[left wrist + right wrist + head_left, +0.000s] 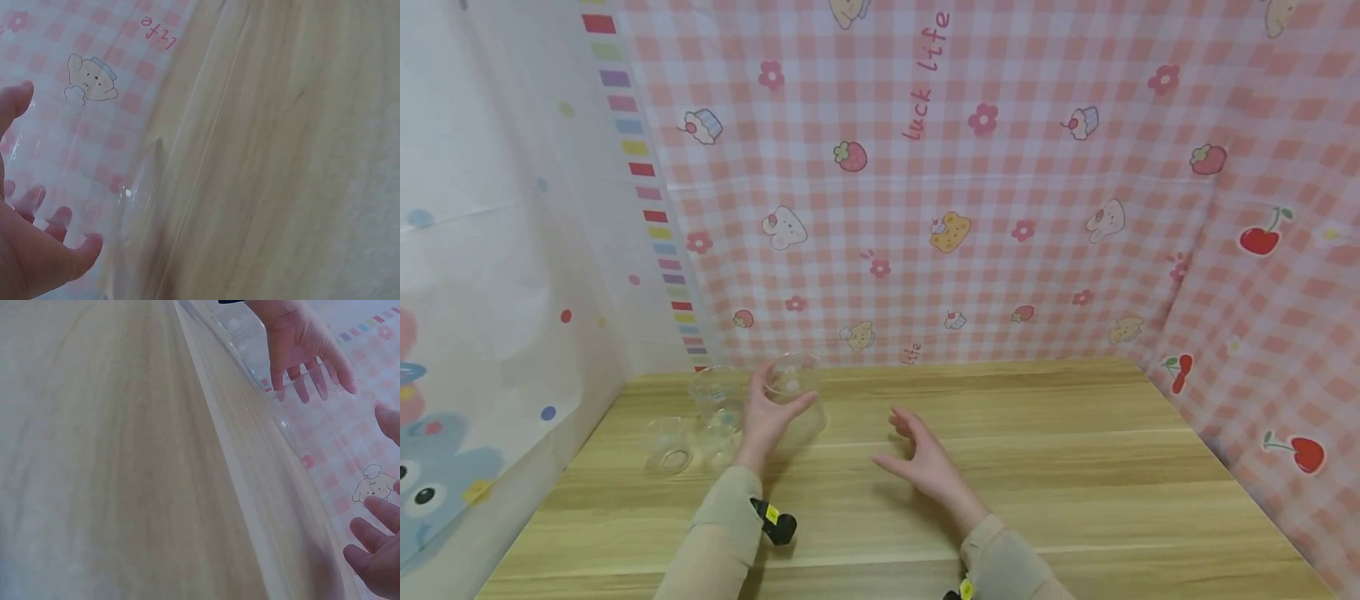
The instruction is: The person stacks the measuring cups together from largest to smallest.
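Note:
My left hand (767,421) grips a large clear cup (805,412) near its rim, with the thumb on the near side and the fingers round the far side. The cup is see-through, so its outline is faint in the left wrist view, where my left hand (37,256) shows at the lower left. To the right of the cup, my right hand (925,462) hovers over the table with fingers apart and nothing in them. The right wrist view shows my right hand (381,550) and, across from it, my left hand (300,337).
Left of the held cup stand another tall clear cup (711,387), a smaller clear vessel (718,433) and a clear bowl-like piece (666,442). They sit close together on the wooden table (1037,467). Printed cloth (925,183) hangs behind and at both sides.

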Demonstrator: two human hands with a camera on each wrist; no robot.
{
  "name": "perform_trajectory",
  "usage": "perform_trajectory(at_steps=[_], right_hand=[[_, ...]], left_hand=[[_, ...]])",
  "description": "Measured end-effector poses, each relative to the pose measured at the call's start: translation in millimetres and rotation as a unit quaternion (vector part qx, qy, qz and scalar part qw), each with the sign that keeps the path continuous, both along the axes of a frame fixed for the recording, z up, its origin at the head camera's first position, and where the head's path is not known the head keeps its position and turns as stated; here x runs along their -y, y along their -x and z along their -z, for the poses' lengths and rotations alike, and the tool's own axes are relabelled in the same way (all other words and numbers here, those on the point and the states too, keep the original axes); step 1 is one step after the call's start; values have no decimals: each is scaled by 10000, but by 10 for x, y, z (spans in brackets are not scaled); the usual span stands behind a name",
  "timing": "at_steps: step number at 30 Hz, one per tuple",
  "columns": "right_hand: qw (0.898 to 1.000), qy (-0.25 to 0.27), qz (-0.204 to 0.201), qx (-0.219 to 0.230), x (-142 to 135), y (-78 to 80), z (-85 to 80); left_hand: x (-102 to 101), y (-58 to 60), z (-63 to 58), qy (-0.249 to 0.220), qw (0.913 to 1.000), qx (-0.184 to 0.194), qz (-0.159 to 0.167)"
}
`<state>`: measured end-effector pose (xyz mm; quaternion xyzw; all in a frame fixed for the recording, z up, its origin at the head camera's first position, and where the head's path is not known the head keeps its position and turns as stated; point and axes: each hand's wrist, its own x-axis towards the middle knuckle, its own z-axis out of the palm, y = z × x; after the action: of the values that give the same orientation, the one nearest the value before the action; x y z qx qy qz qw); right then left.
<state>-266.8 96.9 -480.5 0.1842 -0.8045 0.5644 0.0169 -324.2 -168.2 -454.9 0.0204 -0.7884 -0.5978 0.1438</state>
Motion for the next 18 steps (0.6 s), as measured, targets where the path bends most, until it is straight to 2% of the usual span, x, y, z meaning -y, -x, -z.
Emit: perform_trajectory(at_steps=[4, 7, 9, 14, 18], right_hand=[[9999, 113, -45, -27, 48, -29, -80], [9998, 173, -64, -63, 71, -19, -77], [9997, 221, -89, -76, 67, 17, -19], [9991, 368, -132, -141, 57, 38, -32], [9987, 481, -6, -139, 46, 38, -84]], left_hand=[[-38, -24, 20, 11, 9998, -25, 179], [-80, -57, 23, -46, 9995, 21, 312], [-117, -84, 16, -81, 9991, -8, 418], [-230, -165, -31, -184, 9961, -126, 855], [-306, -250, -73, -177, 9924, -175, 1202]])
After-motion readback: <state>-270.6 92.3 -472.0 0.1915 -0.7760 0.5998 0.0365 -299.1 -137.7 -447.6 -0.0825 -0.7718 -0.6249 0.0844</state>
